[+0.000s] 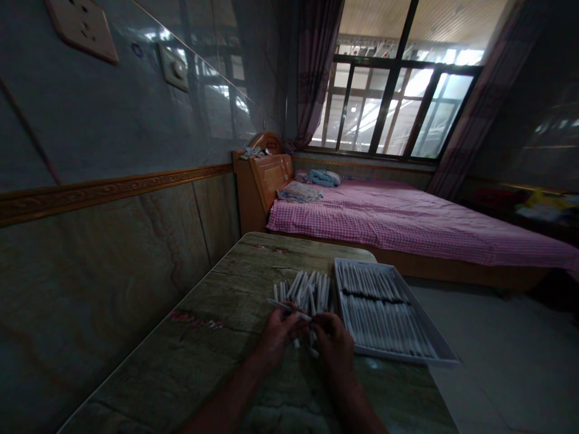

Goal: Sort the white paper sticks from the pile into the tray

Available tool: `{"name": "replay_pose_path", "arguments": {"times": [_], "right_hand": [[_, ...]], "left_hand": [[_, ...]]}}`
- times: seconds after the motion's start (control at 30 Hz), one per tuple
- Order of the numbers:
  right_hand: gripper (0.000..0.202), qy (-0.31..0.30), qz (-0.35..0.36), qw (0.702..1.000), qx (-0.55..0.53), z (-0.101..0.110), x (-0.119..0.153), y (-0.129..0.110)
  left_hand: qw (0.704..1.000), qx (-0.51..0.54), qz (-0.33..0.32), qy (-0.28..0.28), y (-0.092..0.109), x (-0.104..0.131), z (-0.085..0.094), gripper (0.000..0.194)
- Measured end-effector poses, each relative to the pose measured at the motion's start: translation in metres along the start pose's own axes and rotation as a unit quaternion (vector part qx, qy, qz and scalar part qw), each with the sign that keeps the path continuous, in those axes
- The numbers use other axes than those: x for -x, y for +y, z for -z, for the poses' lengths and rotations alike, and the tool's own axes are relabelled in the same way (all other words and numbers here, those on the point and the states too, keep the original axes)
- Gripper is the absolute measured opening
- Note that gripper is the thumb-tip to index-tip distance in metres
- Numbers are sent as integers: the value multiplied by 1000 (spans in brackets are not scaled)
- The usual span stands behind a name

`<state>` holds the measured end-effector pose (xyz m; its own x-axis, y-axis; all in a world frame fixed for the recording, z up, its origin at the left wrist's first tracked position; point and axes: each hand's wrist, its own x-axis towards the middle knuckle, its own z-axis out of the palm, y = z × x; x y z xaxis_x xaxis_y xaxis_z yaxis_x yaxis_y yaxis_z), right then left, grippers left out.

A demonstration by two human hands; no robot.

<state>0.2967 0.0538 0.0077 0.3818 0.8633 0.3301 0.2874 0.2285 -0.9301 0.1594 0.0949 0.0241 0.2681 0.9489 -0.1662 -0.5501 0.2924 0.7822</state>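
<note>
My left hand [277, 333] is closed on a slim white pen [286, 307], which slants down to the right across the fingers. At the pen's right end the fingers of my right hand [335, 342] are pinched together around its dark tip. Just beyond both hands, a loose pile of similar white pens [308, 288] lies on the marble-patterned table [226, 325]. A few more poke out beneath my fingers. To the right, a shallow white tray [436, 346] holds many pens side by side in two rows, with dark ends along the middle.
The tray's right side reaches past the table edge over the tiled floor [479, 349]. A bed [384, 217] with a pink checked sheet stands behind the table, its wooden headboard [260, 184] near the tiled wall [136, 241] on the left. A window [384, 102] is at the back.
</note>
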Motion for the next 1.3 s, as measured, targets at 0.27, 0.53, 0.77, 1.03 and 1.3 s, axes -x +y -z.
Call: {"name": "replay_pose_path", "arguments": {"times": [0.27, 0.53, 0.77, 1.03, 1.3], "right_hand": [[12, -23, 6, 1000, 7, 4, 0, -3], [18, -60, 108, 985, 119, 3, 2, 2], [21, -50, 197, 951, 231, 5, 2, 6], [34, -38, 279, 903, 325, 3, 6, 16], [29, -71, 153, 962, 214, 2, 7, 7]], "left_hand": [[999, -39, -24, 6, 1, 0, 0, 43], [998, -33, -33, 31, -1, 1, -2, 48], [996, -65, -37, 41, -3, -1, 1, 46], [994, -94, -56, -6, -7, 0, 3, 42], [995, -76, -61, 31, -7, -1, 2, 45]]}}
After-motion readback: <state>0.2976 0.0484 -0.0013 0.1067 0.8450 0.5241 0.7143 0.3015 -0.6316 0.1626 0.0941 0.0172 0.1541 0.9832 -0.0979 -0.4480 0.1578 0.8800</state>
